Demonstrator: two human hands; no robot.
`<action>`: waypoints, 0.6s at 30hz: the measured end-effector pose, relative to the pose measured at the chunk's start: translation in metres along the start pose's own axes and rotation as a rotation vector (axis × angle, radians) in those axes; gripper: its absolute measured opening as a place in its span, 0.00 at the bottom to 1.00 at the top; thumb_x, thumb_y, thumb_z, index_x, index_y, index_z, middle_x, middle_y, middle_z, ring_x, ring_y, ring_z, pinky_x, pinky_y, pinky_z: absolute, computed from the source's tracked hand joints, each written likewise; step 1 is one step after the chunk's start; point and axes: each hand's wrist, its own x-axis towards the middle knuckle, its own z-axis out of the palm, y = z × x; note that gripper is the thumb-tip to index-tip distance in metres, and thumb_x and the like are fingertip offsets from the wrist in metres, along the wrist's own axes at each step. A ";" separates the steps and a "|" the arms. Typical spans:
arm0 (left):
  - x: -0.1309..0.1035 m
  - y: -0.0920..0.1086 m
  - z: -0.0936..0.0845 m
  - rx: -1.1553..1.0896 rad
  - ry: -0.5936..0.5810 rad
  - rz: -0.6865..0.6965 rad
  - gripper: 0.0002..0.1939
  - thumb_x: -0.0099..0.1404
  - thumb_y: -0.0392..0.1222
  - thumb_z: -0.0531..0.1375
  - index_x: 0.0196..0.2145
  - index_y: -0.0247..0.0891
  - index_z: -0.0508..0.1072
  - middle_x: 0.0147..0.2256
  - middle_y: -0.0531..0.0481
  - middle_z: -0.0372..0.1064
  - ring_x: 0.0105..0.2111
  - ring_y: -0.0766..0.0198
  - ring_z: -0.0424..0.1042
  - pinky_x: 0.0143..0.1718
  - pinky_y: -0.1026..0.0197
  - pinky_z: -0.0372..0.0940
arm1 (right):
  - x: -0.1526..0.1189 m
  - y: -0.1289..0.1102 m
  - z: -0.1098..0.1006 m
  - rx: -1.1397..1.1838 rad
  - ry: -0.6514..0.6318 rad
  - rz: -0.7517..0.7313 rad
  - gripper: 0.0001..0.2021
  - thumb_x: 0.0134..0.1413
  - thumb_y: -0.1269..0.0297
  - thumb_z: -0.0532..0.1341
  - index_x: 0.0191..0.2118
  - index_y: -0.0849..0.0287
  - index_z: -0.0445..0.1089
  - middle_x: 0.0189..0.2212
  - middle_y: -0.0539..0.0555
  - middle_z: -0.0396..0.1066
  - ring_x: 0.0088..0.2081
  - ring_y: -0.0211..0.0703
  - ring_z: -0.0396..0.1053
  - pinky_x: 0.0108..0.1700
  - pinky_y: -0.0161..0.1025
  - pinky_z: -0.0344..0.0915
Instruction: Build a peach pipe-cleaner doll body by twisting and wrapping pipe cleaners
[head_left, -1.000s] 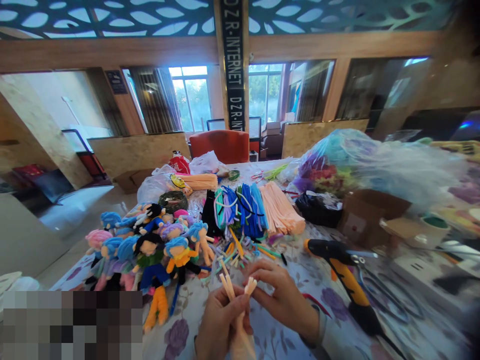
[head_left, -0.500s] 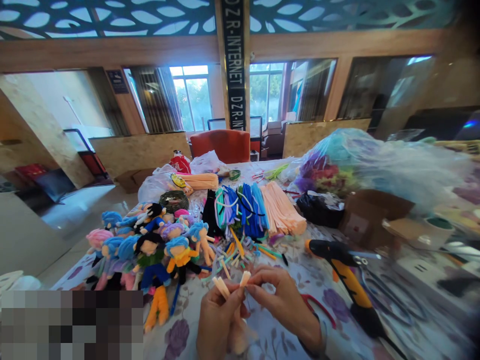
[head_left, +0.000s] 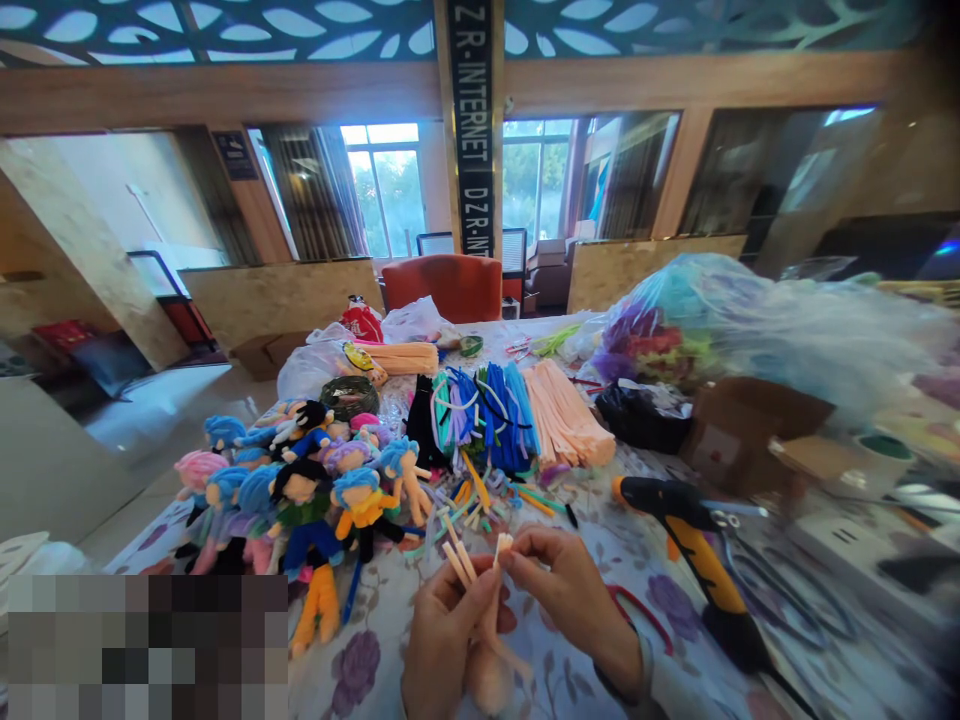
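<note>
My left hand [head_left: 444,640] is closed around a small figure of peach pipe cleaners [head_left: 491,678], whose rounded end hangs below my fingers. Two peach strands stick up between thumb and forefinger, and another stretches to the lower right. The fingertips of my right hand [head_left: 562,585] pinch a short folded peach end at the figure's top. Left of my hands sits a cluster of pipe-cleaner dolls [head_left: 300,490] with blue, pink and black hair. An orange pair of legs [head_left: 316,608] lies in front of them.
Bundles of peach [head_left: 566,415] and blue pipe cleaners [head_left: 501,415] lie beyond my hands, with cut scraps before them. To the right are a glue gun [head_left: 690,550], red-handled scissors [head_left: 641,615] partly behind my wrist, a cardboard box [head_left: 750,430] and a large plastic bag [head_left: 780,320].
Both hands have shifted slightly right with the peach figure. Its upright strands now show more separately, and a strand at the lower right has come into clearer view.
</note>
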 end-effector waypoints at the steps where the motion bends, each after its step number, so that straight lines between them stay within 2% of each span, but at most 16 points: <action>1: 0.001 0.000 -0.001 -0.023 -0.008 -0.004 0.15 0.51 0.48 0.66 0.34 0.34 0.77 0.21 0.52 0.70 0.20 0.66 0.69 0.19 0.67 0.59 | 0.000 0.000 0.000 0.013 -0.006 0.015 0.11 0.50 0.63 0.61 0.21 0.61 0.72 0.21 0.50 0.70 0.26 0.39 0.66 0.29 0.33 0.60; 5: 0.005 -0.002 -0.002 -0.020 0.035 -0.031 0.15 0.47 0.46 0.68 0.31 0.33 0.78 0.20 0.53 0.69 0.18 0.67 0.68 0.17 0.68 0.58 | 0.000 0.000 0.001 0.034 -0.038 0.048 0.13 0.50 0.58 0.61 0.22 0.60 0.72 0.19 0.50 0.69 0.24 0.39 0.65 0.26 0.33 0.59; 9: 0.006 -0.001 -0.002 -0.047 0.072 -0.039 0.13 0.47 0.45 0.67 0.29 0.33 0.78 0.18 0.55 0.68 0.15 0.69 0.65 0.15 0.68 0.57 | 0.000 -0.003 0.000 0.054 -0.079 0.044 0.13 0.52 0.58 0.59 0.24 0.61 0.72 0.22 0.51 0.71 0.26 0.40 0.67 0.29 0.34 0.61; 18: 0.009 0.002 -0.003 -0.065 0.131 -0.050 0.12 0.48 0.45 0.66 0.26 0.34 0.74 0.13 0.59 0.62 0.13 0.70 0.62 0.14 0.68 0.59 | 0.000 -0.001 -0.005 0.048 -0.004 -0.019 0.13 0.52 0.58 0.59 0.22 0.58 0.70 0.19 0.50 0.67 0.27 0.41 0.68 0.28 0.34 0.61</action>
